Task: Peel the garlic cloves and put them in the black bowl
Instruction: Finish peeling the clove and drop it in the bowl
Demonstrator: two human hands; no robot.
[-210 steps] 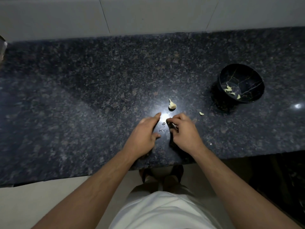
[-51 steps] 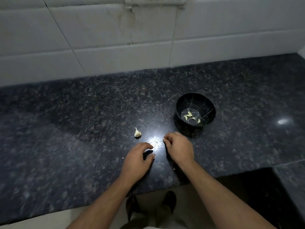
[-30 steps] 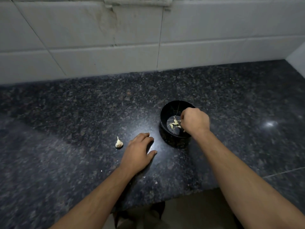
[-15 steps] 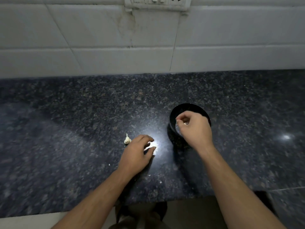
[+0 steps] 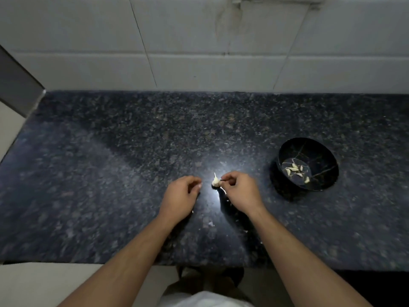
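Granite counter | your right hand pinches garlic piece | your left hand loosely curled, holding nothing | black bowl holds peeled cloves

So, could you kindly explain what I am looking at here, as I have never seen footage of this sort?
There is no machine: a person works with bare hands, filmed by one wide-angle camera worn on the head, looking forward and down. Both forearms reach over a dark speckled countertop below a white tiled wall. The right hand pinches a small piece of unpeeled garlic at the counter. The left hand is beside it, fingers loosely curled, apparently holding nothing. To the right stands a black bowl holding several peeled cloves.
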